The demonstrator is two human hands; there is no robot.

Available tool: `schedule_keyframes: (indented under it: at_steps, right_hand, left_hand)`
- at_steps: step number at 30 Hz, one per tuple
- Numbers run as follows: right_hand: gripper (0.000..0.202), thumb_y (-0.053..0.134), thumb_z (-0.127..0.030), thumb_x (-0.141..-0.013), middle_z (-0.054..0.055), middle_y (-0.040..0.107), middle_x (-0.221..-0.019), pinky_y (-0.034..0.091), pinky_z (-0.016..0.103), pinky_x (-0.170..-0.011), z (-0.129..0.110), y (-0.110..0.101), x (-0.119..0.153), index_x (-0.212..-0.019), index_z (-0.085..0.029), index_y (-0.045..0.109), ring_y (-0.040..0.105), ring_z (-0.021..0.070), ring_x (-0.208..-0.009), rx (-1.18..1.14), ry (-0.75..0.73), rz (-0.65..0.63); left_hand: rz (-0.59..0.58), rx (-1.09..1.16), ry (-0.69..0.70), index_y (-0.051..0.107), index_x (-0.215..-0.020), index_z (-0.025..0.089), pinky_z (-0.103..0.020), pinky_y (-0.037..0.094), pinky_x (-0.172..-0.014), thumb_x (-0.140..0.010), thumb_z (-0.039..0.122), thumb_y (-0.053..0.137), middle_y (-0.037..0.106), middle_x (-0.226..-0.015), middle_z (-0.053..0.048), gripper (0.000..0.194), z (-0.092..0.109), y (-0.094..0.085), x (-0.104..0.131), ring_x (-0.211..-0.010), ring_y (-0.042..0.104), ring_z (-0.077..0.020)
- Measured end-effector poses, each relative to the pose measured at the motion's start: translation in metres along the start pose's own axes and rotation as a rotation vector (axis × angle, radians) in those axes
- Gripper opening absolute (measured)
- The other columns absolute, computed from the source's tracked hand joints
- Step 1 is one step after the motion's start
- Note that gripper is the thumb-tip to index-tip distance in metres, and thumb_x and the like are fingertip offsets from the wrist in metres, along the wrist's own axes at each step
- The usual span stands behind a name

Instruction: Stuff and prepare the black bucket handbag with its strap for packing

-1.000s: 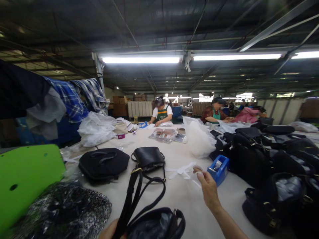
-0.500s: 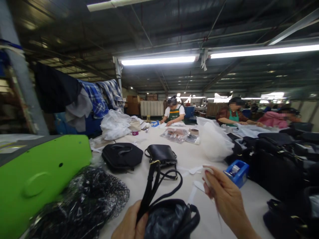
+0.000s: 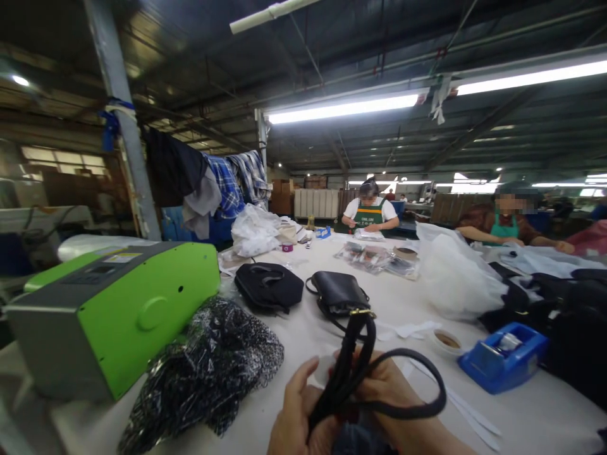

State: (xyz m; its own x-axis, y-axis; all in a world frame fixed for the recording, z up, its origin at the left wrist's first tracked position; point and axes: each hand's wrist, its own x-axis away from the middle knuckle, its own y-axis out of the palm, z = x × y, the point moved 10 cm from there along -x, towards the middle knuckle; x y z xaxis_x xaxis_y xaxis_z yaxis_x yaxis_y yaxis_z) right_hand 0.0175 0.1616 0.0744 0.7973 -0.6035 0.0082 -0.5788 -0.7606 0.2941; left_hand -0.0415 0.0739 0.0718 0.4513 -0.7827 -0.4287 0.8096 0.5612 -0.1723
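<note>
Black bag straps [image 3: 348, 370], bunched together with a gold-coloured buckle at their top, stand upright between my two hands. My left hand [image 3: 298, 411] is closed around the lower part of the straps. My right hand [image 3: 396, 395] is closed against them from the other side, its fingertips partly hidden behind the straps. A small white piece [image 3: 325, 370] shows at the straps beside my left fingers; its kind is unclear. One strap loops out over my right wrist. The dark bag body [image 3: 360, 439] below is mostly hidden by my hands.
A black handbag [image 3: 339, 292] and a black hexagonal bag [image 3: 269, 285] lie ahead. Left are crumpled black plastic [image 3: 213, 360] and a green machine [image 3: 156, 303]. Right are a tape roll [image 3: 447, 341], a blue tape dispenser [image 3: 502, 357] and white strips [image 3: 469, 411]. Co-workers sit beyond.
My right hand has moved left from over the table to the straps, bringing the white piece along. The view has turned left, showing more of the green machine.
</note>
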Motion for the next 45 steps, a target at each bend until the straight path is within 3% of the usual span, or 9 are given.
schedule_keyframes:
  at_steps: [3, 8, 12, 19, 24, 30, 36, 40, 45]
  right_hand:
    - [0.029, 0.078, -0.038, -0.06, -0.002, 0.054, -0.048, 0.034, 0.016, -0.043, -0.004, 0.013, -0.003, -0.056, -0.013, 0.064, 0.044, 0.006, -0.045, -0.031, -0.027, -0.088]
    - [0.021, 0.074, -0.033, -0.068, -0.001, 0.058, -0.058, 0.038, 0.017, -0.05, -0.02, 0.024, 0.002, -0.063, -0.015, 0.065, 0.05, 0.0089, -0.056, 0.106, -0.069, -0.188]
    - [0.013, 0.068, -0.022, -0.075, -0.002, 0.061, -0.074, 0.045, 0.021, -0.062, -0.036, 0.023, 0.01, -0.087, -0.02, 0.062, 0.056, 0.0118, -0.067, 0.275, -0.157, -0.217]
    - [0.018, 0.062, -0.033, -0.078, 0.001, 0.056, -0.068, 0.041, 0.022, -0.052, -0.018, -0.014, 0.014, -0.077, -0.015, 0.06, 0.048, 0.011, -0.058, 0.569, -0.013, -0.111]
    - [0.021, 0.067, -0.034, -0.075, 0.0, 0.06, -0.066, 0.039, 0.019, -0.05, -0.016, 0.012, 0.01, -0.084, -0.016, 0.068, 0.047, 0.0091, -0.054, 0.334, -0.059, -0.215]
    - [0.013, 0.07, -0.027, -0.072, -0.001, 0.06, -0.061, 0.038, 0.017, -0.047, -0.019, 0.016, 0.006, -0.079, -0.016, 0.072, 0.048, 0.0074, -0.05, 0.263, -0.01, -0.204]
    - [0.013, 0.067, -0.016, -0.065, -0.001, 0.061, -0.059, 0.037, 0.013, -0.042, -0.011, 0.012, 0.008, -0.076, -0.015, 0.073, 0.046, 0.0056, -0.046, 0.333, 0.126, -0.281]
    - [0.02, 0.055, -0.005, -0.063, -0.003, 0.058, -0.057, 0.036, 0.012, -0.043, -0.014, 0.016, 0.008, -0.067, -0.015, 0.072, 0.044, 0.0042, -0.046, 0.413, 0.121, -0.32]
    - [0.01, 0.059, -0.021, -0.074, -0.003, 0.058, -0.065, 0.04, 0.015, -0.044, -0.012, 0.007, 0.016, -0.082, -0.016, 0.063, 0.046, 0.0059, -0.047, 0.495, 0.102, -0.23]
  left_hand:
    - [-0.036, 0.144, -0.047, 0.007, -0.142, 0.011, -0.022, 0.05, -0.069, -0.084, 0.059, 0.045, 0.07, -0.08, -0.004, 0.084, -0.008, 0.004, -0.003, -0.077, 0.067, -0.0186]
    - [-0.151, 0.199, -0.033, 0.051, -0.12, 0.019, -0.021, 0.047, -0.075, -0.081, 0.06, 0.049, 0.07, -0.092, -0.004, 0.056, -0.003, 0.007, -0.009, -0.083, 0.065, -0.0183]
    - [-0.108, 0.09, -0.042, 0.061, -0.106, 0.022, -0.018, 0.045, -0.062, -0.084, 0.055, 0.049, 0.069, -0.078, 0.0, 0.041, 0.0, -0.004, -0.01, -0.067, 0.061, -0.0147]
    - [-0.094, 0.101, -0.062, 0.056, -0.114, 0.021, -0.02, 0.042, -0.059, -0.084, 0.051, 0.051, 0.068, -0.075, 0.0, 0.043, -0.007, -0.003, -0.007, -0.065, 0.06, -0.0148]
    - [-0.102, 0.334, -0.048, 0.034, -0.131, 0.018, -0.025, 0.046, -0.068, -0.082, 0.053, 0.055, 0.07, -0.088, -0.005, 0.064, -0.006, 0.005, -0.008, -0.074, 0.064, -0.0188]
    - [-0.186, 0.3, -0.048, 0.056, -0.106, 0.016, -0.026, 0.049, -0.061, -0.08, 0.054, 0.055, 0.068, -0.072, -0.005, 0.045, 0.005, 0.008, -0.012, -0.065, 0.063, -0.0196]
    - [-0.168, 0.268, -0.046, 0.058, -0.107, 0.018, -0.03, 0.053, -0.066, -0.079, 0.06, 0.052, 0.069, -0.079, -0.008, 0.051, 0.009, 0.009, -0.013, -0.07, 0.065, -0.0228]
    - [-0.133, 0.167, -0.016, 0.064, -0.096, 0.018, -0.025, 0.051, -0.061, -0.081, 0.054, 0.054, 0.067, -0.068, -0.004, 0.04, 0.009, 0.004, -0.011, -0.065, 0.062, -0.0193]
    - [-0.071, 0.115, -0.028, 0.062, -0.101, 0.019, -0.019, 0.045, -0.053, -0.083, 0.046, 0.055, 0.062, -0.065, 0.001, 0.033, 0.004, -0.005, -0.01, -0.055, 0.055, -0.0126]
